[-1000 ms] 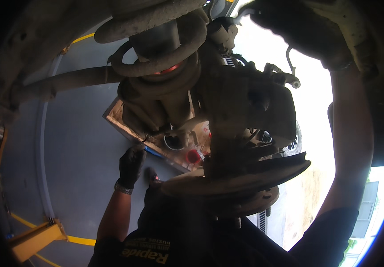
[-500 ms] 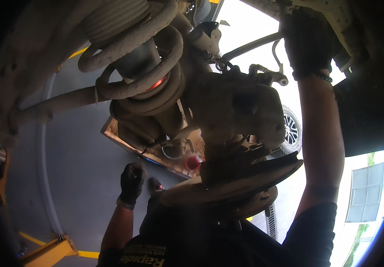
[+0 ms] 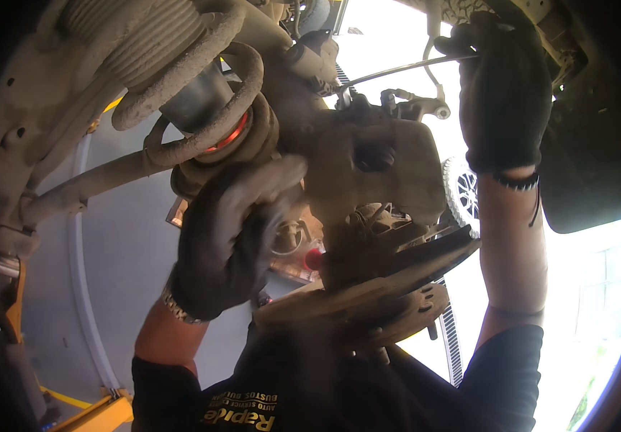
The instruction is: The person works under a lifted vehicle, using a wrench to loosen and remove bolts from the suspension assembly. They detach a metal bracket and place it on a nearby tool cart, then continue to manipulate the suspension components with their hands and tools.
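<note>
The grey floor [image 3: 130, 237] extends along the left side beneath a raised vehicle. A dusty brake caliper assembly [image 3: 389, 165] occupies the centre. To its left, the coil spring [image 3: 173, 79] surrounds a dark damper body and leans toward the far left. On the near side of the caliper assembly, the brake disc [image 3: 368, 291] sits tilted, its right edge raised.

The left hand [image 3: 224, 230], gloved, is positioned left of the caliper assembly and near the lower end of the coil spring. Its fingers are bent but apart from the thumb, and no object is visible in it. Contact with the caliper assembly cannot be determined. The right hand [image 3: 505, 97], also gloved, is raised at the far right, with its fingers closed on the right end of a slender bar.

A vehicle wheel [image 3: 461, 191] appears beyond the disc, on the right. The slender bar [image 3: 411, 66] runs leftward to the far side of the caliper assembly. A red ring [image 3: 231, 135] is visible inside the lower coils.
</note>
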Available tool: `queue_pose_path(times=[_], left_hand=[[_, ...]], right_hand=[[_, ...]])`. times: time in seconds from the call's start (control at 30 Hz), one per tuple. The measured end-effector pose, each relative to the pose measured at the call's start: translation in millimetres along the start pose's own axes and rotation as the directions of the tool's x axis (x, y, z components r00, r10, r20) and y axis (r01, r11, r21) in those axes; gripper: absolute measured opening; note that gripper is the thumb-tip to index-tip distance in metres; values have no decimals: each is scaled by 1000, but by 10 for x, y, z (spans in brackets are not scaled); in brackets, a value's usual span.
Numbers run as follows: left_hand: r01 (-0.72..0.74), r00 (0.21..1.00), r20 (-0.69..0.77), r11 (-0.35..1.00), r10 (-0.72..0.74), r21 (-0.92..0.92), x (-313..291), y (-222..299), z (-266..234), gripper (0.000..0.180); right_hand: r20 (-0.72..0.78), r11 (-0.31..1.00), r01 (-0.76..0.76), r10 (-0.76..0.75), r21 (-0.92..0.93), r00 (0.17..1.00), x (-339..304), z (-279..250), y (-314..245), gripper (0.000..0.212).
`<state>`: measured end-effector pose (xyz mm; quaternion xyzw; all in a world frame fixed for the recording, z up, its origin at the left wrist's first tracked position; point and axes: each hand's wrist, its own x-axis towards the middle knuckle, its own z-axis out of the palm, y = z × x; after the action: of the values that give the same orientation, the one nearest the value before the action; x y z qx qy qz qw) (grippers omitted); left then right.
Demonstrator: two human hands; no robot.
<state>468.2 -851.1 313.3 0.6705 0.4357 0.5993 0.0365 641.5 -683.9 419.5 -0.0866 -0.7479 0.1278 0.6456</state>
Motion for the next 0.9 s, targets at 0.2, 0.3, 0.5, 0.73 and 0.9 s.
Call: queue_pose_path(times=[0.2, 0.3, 0.5, 0.73, 0.9], left_hand=[[152, 977, 153, 988, -149, -2, 542, -301, 274, 15], [432, 889, 228, 893, -398, -125, 682, -321, 411, 15], [376, 920, 147, 924, -364, -64, 675, -436, 578, 17], [72, 975, 193, 980, -109, 187, 688, -394, 511, 28], [-391, 920, 325, 432, 219, 813, 667, -257, 291, 30]], right_hand=[[63, 946, 84, -67, -312, 996, -129, 150, -379, 40], [225, 809, 319, -236, -494, 945, 33, -169, -17, 17], [439, 667, 279, 80, -691, 895, 160, -446, 642, 3], [728, 386, 654, 70, -651, 682, 199, -574, 1001, 21], [51, 704, 370, -429, -607, 902, 174, -892, 718, 19]])
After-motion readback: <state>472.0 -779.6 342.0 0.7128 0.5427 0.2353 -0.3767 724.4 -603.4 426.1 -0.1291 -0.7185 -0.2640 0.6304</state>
